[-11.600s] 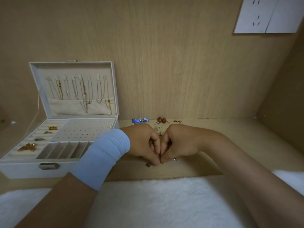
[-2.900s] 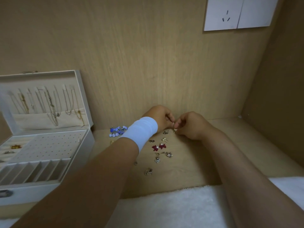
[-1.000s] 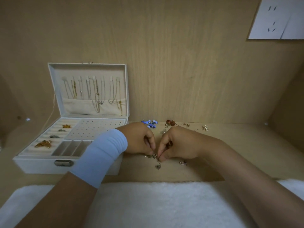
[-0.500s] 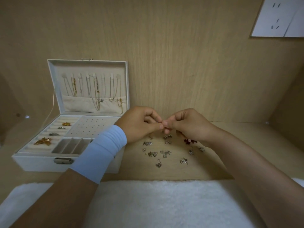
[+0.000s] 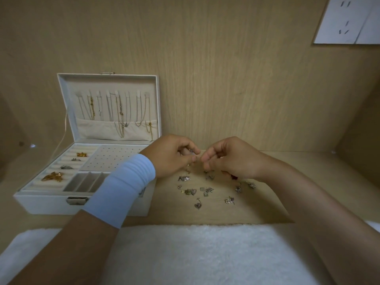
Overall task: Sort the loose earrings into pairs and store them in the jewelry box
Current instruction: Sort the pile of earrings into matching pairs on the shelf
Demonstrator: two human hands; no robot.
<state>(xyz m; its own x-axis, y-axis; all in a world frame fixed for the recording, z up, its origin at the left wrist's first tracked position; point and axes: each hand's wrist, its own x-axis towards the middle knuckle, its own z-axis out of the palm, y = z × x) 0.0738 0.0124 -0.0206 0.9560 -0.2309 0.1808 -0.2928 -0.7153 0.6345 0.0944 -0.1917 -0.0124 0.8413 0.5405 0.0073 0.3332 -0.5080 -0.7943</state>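
your left hand (image 5: 174, 156) pinches a small earring (image 5: 192, 156) between thumb and forefinger, above the desk (image 5: 320, 161) at the centre of the frame. your right hand (image 5: 232, 159) sits just beside it, its fingers (image 5: 206, 159) curled in narrow. i cannot tell whether they hold a piece of their own.

the loose earrings (image 5: 197, 191) lie scattered on the desk just below both hands. the open jewelry box (image 5: 41, 202) stands at the left of the frame, its dotted panel (image 5: 111, 157) close to your left wrist.

the main risk is a slip. the piece is tiny and held only at the fingertips, so a loosened pinch would likely drop it into the pile, where it could get lost among look-alike silver pieces or matched to the wrong partner. your left forearm crosses the box's right corner, so a hasty swing toward the panel might knock the box. anything flicked toward the bottom of the frame could vanish in the white towel (image 5: 185, 254).
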